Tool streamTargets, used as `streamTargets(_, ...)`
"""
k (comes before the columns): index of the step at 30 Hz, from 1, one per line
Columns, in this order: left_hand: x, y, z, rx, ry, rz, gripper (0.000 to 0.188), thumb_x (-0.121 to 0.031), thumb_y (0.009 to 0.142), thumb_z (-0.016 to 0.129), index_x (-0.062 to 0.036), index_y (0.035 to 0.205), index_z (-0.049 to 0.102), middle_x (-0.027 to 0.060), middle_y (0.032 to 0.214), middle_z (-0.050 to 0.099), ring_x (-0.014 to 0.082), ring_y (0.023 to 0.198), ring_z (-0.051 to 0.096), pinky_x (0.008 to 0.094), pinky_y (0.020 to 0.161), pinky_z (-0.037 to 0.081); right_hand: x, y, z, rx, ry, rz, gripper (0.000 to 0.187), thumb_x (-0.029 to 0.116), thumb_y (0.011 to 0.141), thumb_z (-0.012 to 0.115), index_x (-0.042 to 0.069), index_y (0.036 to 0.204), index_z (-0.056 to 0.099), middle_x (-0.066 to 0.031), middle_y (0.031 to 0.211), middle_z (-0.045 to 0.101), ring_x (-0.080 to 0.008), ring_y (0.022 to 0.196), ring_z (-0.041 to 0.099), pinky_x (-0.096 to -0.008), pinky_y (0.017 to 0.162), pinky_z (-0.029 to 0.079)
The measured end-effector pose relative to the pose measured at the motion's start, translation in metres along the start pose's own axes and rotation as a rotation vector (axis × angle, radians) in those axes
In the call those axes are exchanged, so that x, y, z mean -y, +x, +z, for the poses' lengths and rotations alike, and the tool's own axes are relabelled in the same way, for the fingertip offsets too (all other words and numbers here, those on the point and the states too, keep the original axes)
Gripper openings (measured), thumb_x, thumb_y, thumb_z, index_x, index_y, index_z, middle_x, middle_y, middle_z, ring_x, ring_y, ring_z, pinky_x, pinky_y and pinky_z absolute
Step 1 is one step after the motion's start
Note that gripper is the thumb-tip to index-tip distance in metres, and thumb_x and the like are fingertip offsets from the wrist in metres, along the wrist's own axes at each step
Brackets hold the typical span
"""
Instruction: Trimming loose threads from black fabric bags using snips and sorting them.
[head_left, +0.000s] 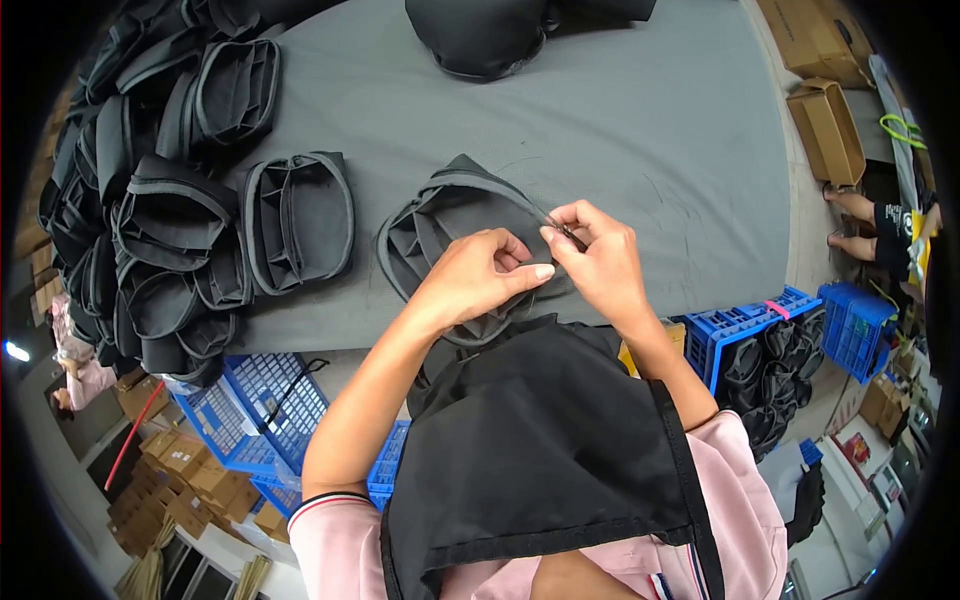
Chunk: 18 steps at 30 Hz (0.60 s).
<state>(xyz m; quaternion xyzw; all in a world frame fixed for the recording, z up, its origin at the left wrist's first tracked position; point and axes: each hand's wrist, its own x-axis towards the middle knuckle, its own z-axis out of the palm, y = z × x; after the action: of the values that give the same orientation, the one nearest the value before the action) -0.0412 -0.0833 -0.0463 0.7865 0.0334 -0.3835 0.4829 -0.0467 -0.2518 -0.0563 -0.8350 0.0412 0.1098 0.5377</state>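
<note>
An unzipped black fabric pouch [440,225] with grey edging and inner dividers lies on the table's near edge in front of me. My left hand [490,272] reaches over it, fingers curled and closed at its right rim; the exact pinch is partly hidden. In my right hand [598,255] are small dark thread snips [570,236], held between thumb and fingers. Their slim tip points at the pouch's upper right edge. Both hands are close together, thumbs nearly meeting.
Similar open pouches [300,222] are heaped along the table's left side. A black bag [478,40] sits at the far edge. Loose thread bits lie on the grey tablecloth [660,150]. Blue crates [262,405] and cardboard boxes [828,130] stand around the table; other people are beyond.
</note>
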Motion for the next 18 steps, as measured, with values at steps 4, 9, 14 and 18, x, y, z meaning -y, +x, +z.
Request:
streamTargets(4,-0.004,0.004,-0.005,0.016,-0.154,-0.096,0.044,-0.034,0.071,0.074,0.0042,0.081,0.054,0.0095,0.072,0.059,0.0143,0.06,0.06,0.0269,0.052,0.048,0.003,0.017,0.011,0.085,0.169,0.031,0.015,0.01,0.079,0.063,-0.003,0.087,0.059,-0.0018,0.066,0.058,-0.0034,0.059,0.048,-0.021,0.048,0.038)
streamTargets(9,0.025,0.013,0.008,-0.188,-0.357,-0.147,0.03,-0.02,0.075,0.072,-0.0058,0.072,0.046,0.003,0.067,0.054,0.0093,0.059,0.054,0.0239,0.05,0.048,0.007,0.042,0.026,0.355,0.177,0.264,0.018,0.013,0.081,0.062,-0.002,0.09,0.061,-0.0021,0.062,0.056,-0.0047,0.056,0.05,-0.0236,0.043,0.038)
streamTargets(14,0.035,0.017,0.006,-0.28,-0.546,-0.157,0.025,-0.018,0.074,0.071,-0.0086,0.071,0.047,0.0008,0.068,0.054,0.0077,0.06,0.053,0.0213,0.049,0.044,-0.002,0.05,0.028,-0.134,0.023,-0.444,0.014,0.011,0.082,0.06,0.002,0.091,0.061,-0.0088,0.063,0.061,-0.0149,0.058,0.06,-0.0277,0.056,0.047)
streamTargets(18,0.038,0.015,0.002,-0.258,-0.635,-0.15,0.02,-0.019,0.074,0.069,-0.0079,0.077,0.053,-0.0001,0.071,0.057,0.0069,0.062,0.053,0.0213,0.053,0.042,-0.023,0.008,0.011,0.013,0.109,-0.101,0.02,0.013,0.08,0.063,0.004,0.096,0.057,-0.0088,0.069,0.062,-0.0167,0.065,0.062,-0.0277,0.061,0.047)
